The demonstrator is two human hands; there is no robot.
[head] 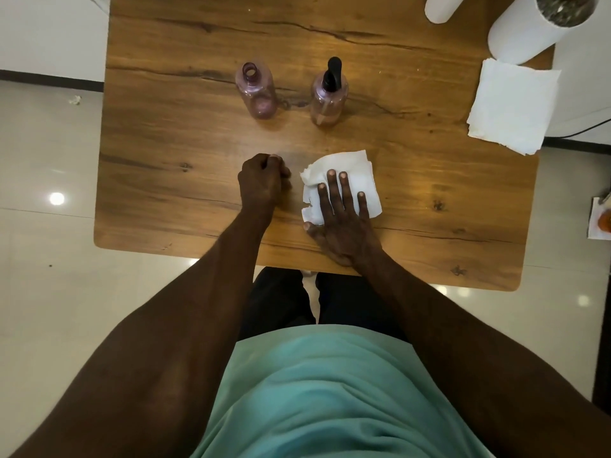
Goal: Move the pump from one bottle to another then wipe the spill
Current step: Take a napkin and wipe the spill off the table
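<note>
Two pinkish see-through bottles stand at the middle of the wooden table. The left bottle has an open neck with no cap. The right bottle carries the black pump. Nearer to me, my right hand lies flat with spread fingers on a crumpled white paper towel, pressing it to the tabletop. My left hand rests beside it as a closed fist on the wood, holding nothing that I can see.
A stack of white paper napkins lies at the table's right edge. Two white paper rolls stand at the far right corner. Pale tiled floor surrounds the table; a small scrap lies on it at left.
</note>
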